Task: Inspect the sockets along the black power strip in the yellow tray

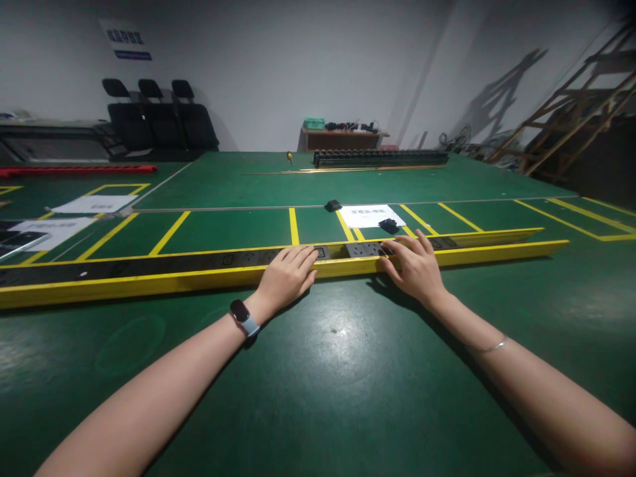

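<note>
A long yellow channel [149,283] lies across the green table, with black socket modules [251,257] set in a row inside it. My left hand [287,271] lies over its front wall, fingers stretched flat on top of the modules and thumb at the near side. To the right of those fingers is a gap in the row. Past this gap sits another black socket module [362,249]; the fingertips of my right hand [415,265] touch its right end. That hand's fingers are spread and its thumb is against the yellow front wall. More modules [444,242] show farther right.
Behind the channel lie a white paper sign [370,216] and two small black pieces, one [389,226] on the paper's edge and another [332,205] near it. Farther back are a long black rack [380,158] and a yellow-handled screwdriver [290,157]. Yellow tape marks the table.
</note>
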Action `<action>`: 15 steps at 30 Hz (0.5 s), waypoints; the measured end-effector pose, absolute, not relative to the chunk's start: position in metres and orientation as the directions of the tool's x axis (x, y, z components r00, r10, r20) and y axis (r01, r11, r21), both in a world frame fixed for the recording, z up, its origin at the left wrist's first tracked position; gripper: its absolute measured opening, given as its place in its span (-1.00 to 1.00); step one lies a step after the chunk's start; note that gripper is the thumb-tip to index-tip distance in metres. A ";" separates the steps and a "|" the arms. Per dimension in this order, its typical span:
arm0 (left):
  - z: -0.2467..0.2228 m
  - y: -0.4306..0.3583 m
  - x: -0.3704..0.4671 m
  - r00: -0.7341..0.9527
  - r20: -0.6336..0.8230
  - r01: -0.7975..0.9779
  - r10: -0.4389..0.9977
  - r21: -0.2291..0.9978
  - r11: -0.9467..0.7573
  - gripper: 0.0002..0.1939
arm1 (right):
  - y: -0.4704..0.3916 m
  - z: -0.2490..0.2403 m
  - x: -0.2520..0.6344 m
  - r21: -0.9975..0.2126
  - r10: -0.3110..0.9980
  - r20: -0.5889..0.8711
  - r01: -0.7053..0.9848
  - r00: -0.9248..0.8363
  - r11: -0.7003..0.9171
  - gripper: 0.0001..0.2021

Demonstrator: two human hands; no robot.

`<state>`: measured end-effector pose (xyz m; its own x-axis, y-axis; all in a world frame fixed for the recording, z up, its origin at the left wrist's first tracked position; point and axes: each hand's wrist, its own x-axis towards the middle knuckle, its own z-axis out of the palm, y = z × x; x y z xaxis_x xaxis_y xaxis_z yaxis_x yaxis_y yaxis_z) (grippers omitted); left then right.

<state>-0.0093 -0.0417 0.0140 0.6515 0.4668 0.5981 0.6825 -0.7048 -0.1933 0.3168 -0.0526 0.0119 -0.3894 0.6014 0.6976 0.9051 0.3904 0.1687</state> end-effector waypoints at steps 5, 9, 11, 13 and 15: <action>0.014 -0.042 -0.009 0.653 0.600 0.677 0.462 -0.189 -0.711 -0.58 | -0.045 0.012 0.342 0.242 0.579 0.728 0.928 -0.367 0.285 -0.73; 0.013 -0.041 -0.009 0.652 0.605 0.675 0.457 -0.188 -0.713 -0.58 | -0.040 0.010 0.359 0.279 0.561 0.756 0.941 -0.337 0.189 -0.78; 0.013 -0.041 -0.009 0.651 0.608 0.676 0.455 -0.193 -0.711 -0.58 | -0.038 0.010 0.365 0.295 0.544 0.772 0.943 -0.330 0.154 -0.78; 0.012 -0.040 -0.009 0.653 0.607 0.678 0.453 -0.200 -0.708 -0.58 | -0.036 0.009 0.370 0.306 0.528 0.783 0.943 -0.327 0.131 -0.78; 0.012 -0.040 -0.009 0.656 0.603 0.678 0.454 -0.206 -0.706 -0.58 | -0.034 0.008 0.373 0.301 0.527 0.788 0.946 -0.319 0.122 -0.78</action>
<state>-0.0094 -0.0402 0.0116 0.6561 0.4537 0.6031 0.6777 -0.7057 -0.2064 0.3735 -0.0341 0.0077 -0.3188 0.5266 0.7881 0.9458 0.1221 0.3010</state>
